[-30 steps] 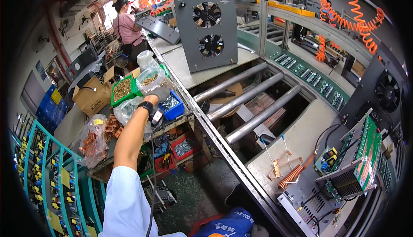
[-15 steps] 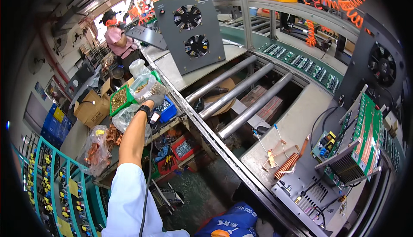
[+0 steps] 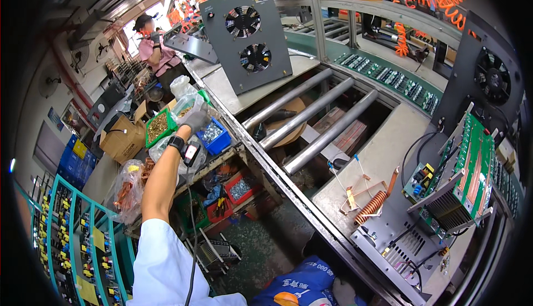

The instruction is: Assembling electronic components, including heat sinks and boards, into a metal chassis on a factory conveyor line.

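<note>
My left hand (image 3: 196, 119), in a grey glove, reaches over the small-parts bins at the far left of the bench. It is beside a blue bin (image 3: 217, 143) of silver screws and close to a clear plastic bag (image 3: 183, 104). Its fingers are too small and bunched to read. On that wrist are a black band (image 3: 177, 143) and a small device (image 3: 191, 152) with a cable. A green bin (image 3: 157, 128) of brass-coloured fasteners stands just left of the hand. My right hand (image 3: 344, 293), also gloved, hangs low beside my blue apron (image 3: 300, 284); its fingers are mostly hidden.
Metal rollers (image 3: 316, 123) cross a gap in the bench. A grey panel with two fans (image 3: 250, 39) stands beyond. At right lie a copper coil (image 3: 371, 210), a metal chassis (image 3: 397, 256) and a green circuit board (image 3: 472, 167). Red bins (image 3: 239, 190) sit below; a person (image 3: 158, 56) stands far left.
My left hand has drawn back slightly from the blue bin, up and left toward the bag, showing more screws. The far person has straightened up. My right hand stays low.
</note>
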A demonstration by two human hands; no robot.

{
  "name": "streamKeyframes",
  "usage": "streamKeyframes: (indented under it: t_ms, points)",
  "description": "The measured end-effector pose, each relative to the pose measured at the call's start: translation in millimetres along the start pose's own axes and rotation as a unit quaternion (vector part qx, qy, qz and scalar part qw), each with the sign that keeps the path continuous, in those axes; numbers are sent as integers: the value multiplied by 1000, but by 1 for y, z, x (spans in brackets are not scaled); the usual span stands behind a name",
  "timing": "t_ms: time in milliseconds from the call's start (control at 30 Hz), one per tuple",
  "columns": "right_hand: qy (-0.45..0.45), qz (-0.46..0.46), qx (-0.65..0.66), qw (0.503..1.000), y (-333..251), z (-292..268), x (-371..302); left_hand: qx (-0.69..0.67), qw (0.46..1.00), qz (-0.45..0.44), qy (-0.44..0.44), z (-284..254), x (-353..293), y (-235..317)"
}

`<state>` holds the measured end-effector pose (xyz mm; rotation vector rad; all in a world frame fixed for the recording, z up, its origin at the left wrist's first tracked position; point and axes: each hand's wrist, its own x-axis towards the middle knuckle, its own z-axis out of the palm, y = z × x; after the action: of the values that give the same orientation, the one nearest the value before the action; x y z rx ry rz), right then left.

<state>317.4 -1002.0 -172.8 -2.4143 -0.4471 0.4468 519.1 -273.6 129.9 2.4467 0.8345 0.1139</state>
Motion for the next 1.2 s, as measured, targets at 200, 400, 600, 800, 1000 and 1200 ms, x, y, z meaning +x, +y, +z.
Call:
streamKeyframes:
  t_ms: [200, 400, 600, 800, 1000, 1200]
  points:
    - [-4, 52, 168, 984, 1, 0, 1, 325, 943, 72, -21, 10, 11, -21]
    - [-1, 24, 36, 999, 10, 9, 1, 182, 980, -77, -33, 16, -11, 7]
    - [26, -78, -109, 991, 31, 30, 3, 214, 977, -6, -21, 3, -13, 11]
    - [20, -71, -104, 992, 44, 38, 0, 379, 911, 140, -81, 17, -2, -29]
    - [-2, -58, -87, 995, 43, 32, -2, 242, 953, 171, -61, 9, 17, -43]
    - [15, -64, -119, 991, 40, 33, -4, 182, 982, 15, 47, 16, 11, -14]
